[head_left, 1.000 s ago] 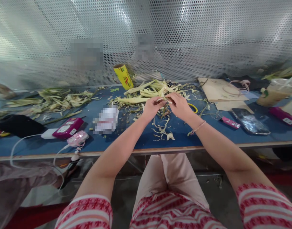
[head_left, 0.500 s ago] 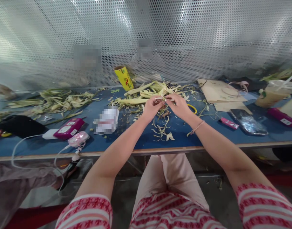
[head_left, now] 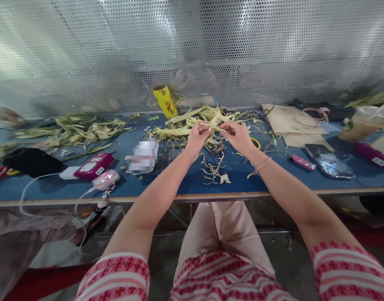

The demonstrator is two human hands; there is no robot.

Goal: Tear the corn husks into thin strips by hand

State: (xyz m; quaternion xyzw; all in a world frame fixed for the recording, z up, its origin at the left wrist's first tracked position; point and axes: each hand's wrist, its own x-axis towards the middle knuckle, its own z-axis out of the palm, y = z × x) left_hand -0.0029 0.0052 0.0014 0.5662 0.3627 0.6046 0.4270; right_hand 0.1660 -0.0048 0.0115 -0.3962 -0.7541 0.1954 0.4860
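Currently in work: one pale husk strip (head_left: 216, 127), pinched by my left hand (head_left: 196, 140) and right hand (head_left: 239, 136), at the husk pile (head_left: 176, 132) on the blue surface (head_left: 192, 184). Step, seemingly: fingering the strip; next move calls for steady fingertips. Pose: forearms extended, converging inward.

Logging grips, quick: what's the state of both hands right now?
Left hand: closed, holding a pale leaf strip.
Right hand: closed, pinching a pale leaf strip.
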